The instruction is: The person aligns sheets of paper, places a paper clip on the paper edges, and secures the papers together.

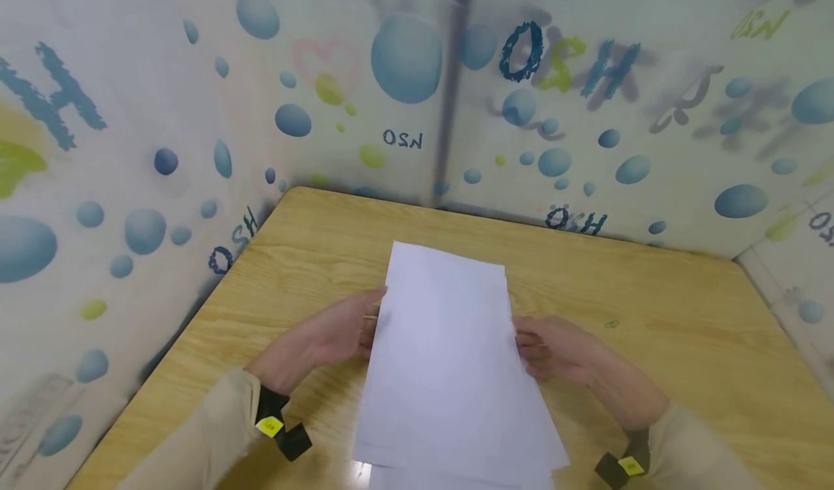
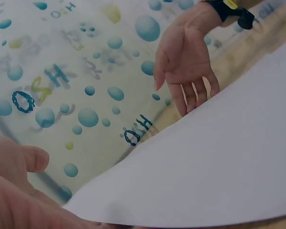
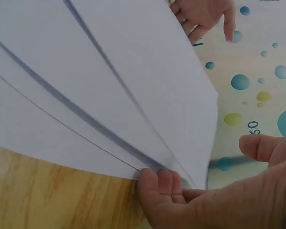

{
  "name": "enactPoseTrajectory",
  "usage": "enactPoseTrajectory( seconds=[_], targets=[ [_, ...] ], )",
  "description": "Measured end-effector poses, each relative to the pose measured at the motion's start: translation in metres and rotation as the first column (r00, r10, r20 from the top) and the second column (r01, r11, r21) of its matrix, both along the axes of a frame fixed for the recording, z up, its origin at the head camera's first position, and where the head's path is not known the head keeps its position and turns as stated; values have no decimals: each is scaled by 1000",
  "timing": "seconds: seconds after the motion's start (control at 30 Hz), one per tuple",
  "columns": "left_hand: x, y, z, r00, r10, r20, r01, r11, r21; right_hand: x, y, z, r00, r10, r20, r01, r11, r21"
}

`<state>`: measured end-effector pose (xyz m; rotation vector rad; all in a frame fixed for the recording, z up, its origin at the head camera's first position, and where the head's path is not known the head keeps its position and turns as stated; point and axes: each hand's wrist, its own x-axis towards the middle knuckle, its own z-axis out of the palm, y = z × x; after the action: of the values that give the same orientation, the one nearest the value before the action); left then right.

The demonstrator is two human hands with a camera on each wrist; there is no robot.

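Note:
Several white paper sheets (image 1: 449,360) lie stacked unevenly between my two hands, their lower corners spread out at the near end. Along the left edge is my left hand (image 1: 348,327), its fingers against the paper; in the left wrist view its thumb stands clear of the sheets (image 2: 195,162). My right hand (image 1: 557,349) touches the right edge. The right wrist view shows the layered sheets (image 3: 114,81) fanned apart, with the fingertips (image 3: 169,181) of the right hand at their edges and its thumb held away from the paper.
A wooden table (image 1: 313,258) carries the sheets. A small green paper clip (image 1: 612,324) lies to the right of my right hand. Walls with blue bubble patterns (image 1: 407,59) stand close along the table's far and left sides.

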<state>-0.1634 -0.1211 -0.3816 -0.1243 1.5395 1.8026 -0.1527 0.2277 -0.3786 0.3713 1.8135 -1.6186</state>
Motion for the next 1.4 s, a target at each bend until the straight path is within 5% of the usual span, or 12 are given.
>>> enactPoseTrajectory(
  seconds=[0.37, 0.67, 0.83, 1.2, 1.4],
  targets=[
    [18, -23, 15, 991, -21, -133, -11, 971, -237, -1, 17, 19, 997, 46, -59, -43, 998, 43],
    [23, -8, 5, 996, 74, 47, -72, 996, -51, 2, 10, 18, 993, 98, -59, -94, 993, 65],
    [26, -1, 0, 988, 111, 106, -110, 994, -17, 3, 6, 9, 998, 52, -25, -50, 996, 67],
    [25, 12, -1, 1000, 3, 15, -3, 1000, 0, 1, -5, 4, 1000, 19, -10, -18, 998, 59],
    [26, 13, 1, 1000, 18, 11, -17, 999, -28, 2, -8, 3, 1000, -19, -1, 19, 999, 26]
  ],
)
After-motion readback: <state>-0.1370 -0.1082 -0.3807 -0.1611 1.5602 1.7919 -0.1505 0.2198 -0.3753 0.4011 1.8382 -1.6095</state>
